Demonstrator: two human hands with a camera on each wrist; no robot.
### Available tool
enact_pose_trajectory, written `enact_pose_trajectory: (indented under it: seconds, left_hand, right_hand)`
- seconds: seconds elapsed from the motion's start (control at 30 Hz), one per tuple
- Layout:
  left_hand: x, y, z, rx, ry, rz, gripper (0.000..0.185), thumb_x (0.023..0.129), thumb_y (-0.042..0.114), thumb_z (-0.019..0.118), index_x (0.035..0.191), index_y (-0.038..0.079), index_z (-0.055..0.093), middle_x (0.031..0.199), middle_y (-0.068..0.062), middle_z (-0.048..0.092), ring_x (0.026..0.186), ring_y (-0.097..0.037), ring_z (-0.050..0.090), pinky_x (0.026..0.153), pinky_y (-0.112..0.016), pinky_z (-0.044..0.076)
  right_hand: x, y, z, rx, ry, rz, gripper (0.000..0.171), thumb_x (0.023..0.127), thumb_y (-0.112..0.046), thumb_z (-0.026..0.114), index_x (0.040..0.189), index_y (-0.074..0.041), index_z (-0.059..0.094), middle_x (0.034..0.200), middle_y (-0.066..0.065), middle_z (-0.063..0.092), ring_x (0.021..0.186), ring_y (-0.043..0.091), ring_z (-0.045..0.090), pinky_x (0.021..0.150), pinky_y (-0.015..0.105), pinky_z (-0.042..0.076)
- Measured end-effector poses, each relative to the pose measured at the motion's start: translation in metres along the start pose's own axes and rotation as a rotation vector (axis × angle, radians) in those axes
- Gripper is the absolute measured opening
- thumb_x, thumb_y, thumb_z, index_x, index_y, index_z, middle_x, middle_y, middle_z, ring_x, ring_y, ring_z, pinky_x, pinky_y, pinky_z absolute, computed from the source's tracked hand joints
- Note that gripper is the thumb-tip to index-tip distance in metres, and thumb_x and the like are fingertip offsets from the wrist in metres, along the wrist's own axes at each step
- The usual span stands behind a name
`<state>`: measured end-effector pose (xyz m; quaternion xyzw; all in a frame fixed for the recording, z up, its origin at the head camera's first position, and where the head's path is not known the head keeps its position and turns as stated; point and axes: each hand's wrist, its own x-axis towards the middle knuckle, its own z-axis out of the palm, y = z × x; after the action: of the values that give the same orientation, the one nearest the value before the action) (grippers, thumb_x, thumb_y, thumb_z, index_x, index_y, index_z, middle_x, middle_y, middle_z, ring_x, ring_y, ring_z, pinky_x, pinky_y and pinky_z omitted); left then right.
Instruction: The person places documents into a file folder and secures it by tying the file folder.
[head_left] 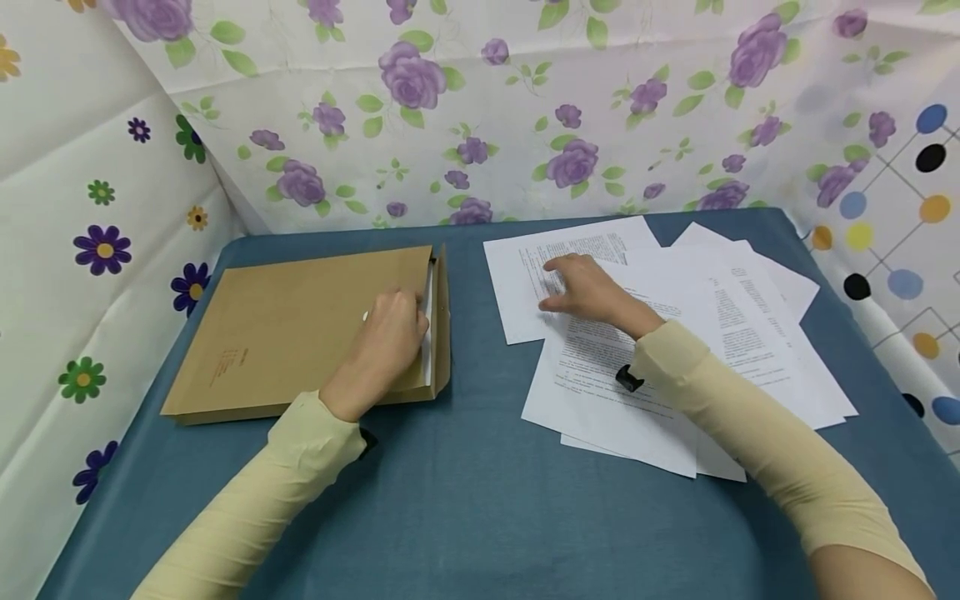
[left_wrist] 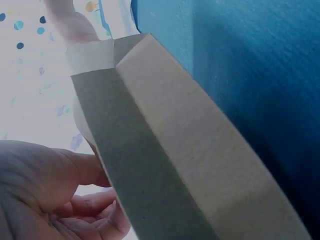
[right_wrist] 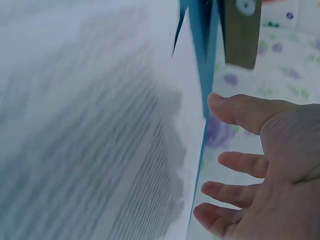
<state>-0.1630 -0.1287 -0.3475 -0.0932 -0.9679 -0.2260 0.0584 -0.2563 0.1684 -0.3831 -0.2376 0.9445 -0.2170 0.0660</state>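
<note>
A brown cardboard document folder (head_left: 300, 333) lies at the left of the table, its right side gaping with a strip of white paper visible inside. My left hand (head_left: 384, 346) grips the top cover near that side; in the left wrist view the thumb and curled fingers pinch the cardboard edge (left_wrist: 150, 160). Over the printed sheets (head_left: 600, 358) at the right, my right hand (head_left: 588, 290) hovers with fingers spread and holds nothing. Its loosely bent fingers show apart from the page (right_wrist: 125, 150) in the right wrist view.
Several printed sheets overlap in a loose spread, one (head_left: 517, 292) sticking out at the far left of it. A blue-grey cloth (head_left: 480, 517) covers the table. Floral curtains (head_left: 480, 108) hang behind and at both sides. Both sleeves have dark wrist devices.
</note>
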Motion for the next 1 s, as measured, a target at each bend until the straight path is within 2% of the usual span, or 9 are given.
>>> enact_pose_trajectory:
  seconds: [0.1, 0.23, 0.43, 0.53, 0.63, 0.77, 1.0]
  left_hand:
    - [0.001, -0.001, 0.0, -0.007, -0.002, -0.002, 0.023, 0.096, -0.004, 0.055, 0.109, -0.014, 0.07, 0.105, -0.028, 0.068, 0.09, -0.035, 0.066, 0.073, -0.043, 0.057]
    - [0.001, -0.002, 0.0, -0.022, 0.001, 0.003, 0.022, 0.095, -0.005, 0.056, 0.107, -0.014, 0.072, 0.106, -0.027, 0.069, 0.091, -0.034, 0.067, 0.073, -0.042, 0.057]
    - [0.003, -0.002, 0.001, -0.014, 0.001, 0.006, 0.021, 0.094, -0.006, 0.054, 0.091, -0.01, 0.075, 0.089, -0.021, 0.067, 0.073, -0.027, 0.06, 0.059, -0.035, 0.049]
    - [0.003, -0.002, 0.001, -0.009, -0.006, 0.002, 0.022, 0.094, -0.006, 0.054, 0.085, -0.007, 0.074, 0.084, -0.018, 0.063, 0.07, -0.026, 0.057, 0.057, -0.034, 0.045]
    - [0.003, -0.002, 0.001, -0.011, -0.01, -0.001, 0.021, 0.094, -0.006, 0.055, 0.086, -0.007, 0.074, 0.086, -0.019, 0.064, 0.072, -0.027, 0.057, 0.059, -0.035, 0.047]
    - [0.003, -0.002, 0.002, -0.02, -0.015, -0.006, 0.022, 0.095, -0.005, 0.054, 0.097, -0.01, 0.075, 0.097, -0.023, 0.068, 0.079, -0.029, 0.062, 0.066, -0.039, 0.053]
    - [0.003, -0.002, 0.002, -0.029, -0.027, -0.02, 0.025, 0.096, -0.004, 0.055, 0.11, -0.013, 0.073, 0.113, -0.028, 0.07, 0.094, -0.035, 0.07, 0.077, -0.044, 0.059]
  right_hand:
    - [-0.001, 0.016, -0.005, -0.03, 0.003, 0.06, 0.075, 0.088, -0.026, 0.083, 0.145, 0.009, 0.049, 0.148, 0.032, 0.048, 0.141, 0.048, 0.038, 0.118, 0.058, 0.025]
    - [-0.003, 0.035, -0.015, -0.047, -0.01, 0.119, 0.08, 0.087, -0.027, 0.083, 0.148, 0.01, 0.046, 0.15, 0.034, 0.044, 0.142, 0.051, 0.035, 0.119, 0.06, 0.023]
    - [-0.01, 0.058, -0.032, -0.078, -0.059, 0.195, 0.085, 0.088, -0.031, 0.081, 0.149, 0.012, 0.041, 0.152, 0.037, 0.04, 0.141, 0.054, 0.033, 0.117, 0.062, 0.024]
    - [-0.012, 0.066, -0.035, -0.094, -0.07, 0.213, 0.088, 0.087, -0.033, 0.083, 0.149, 0.013, 0.041, 0.151, 0.037, 0.04, 0.14, 0.054, 0.034, 0.116, 0.063, 0.026]
    - [-0.014, 0.073, -0.034, -0.084, -0.081, 0.227, 0.091, 0.085, -0.033, 0.085, 0.15, 0.012, 0.04, 0.152, 0.035, 0.041, 0.141, 0.052, 0.035, 0.117, 0.062, 0.026]
    - [-0.017, 0.076, -0.031, -0.077, -0.099, 0.242, 0.094, 0.085, -0.035, 0.085, 0.153, 0.009, 0.038, 0.154, 0.033, 0.039, 0.143, 0.051, 0.033, 0.117, 0.063, 0.026]
    - [-0.02, 0.073, -0.03, -0.121, -0.107, 0.252, 0.093, 0.087, -0.04, 0.082, 0.154, 0.007, 0.037, 0.154, 0.033, 0.04, 0.142, 0.052, 0.035, 0.114, 0.069, 0.024]
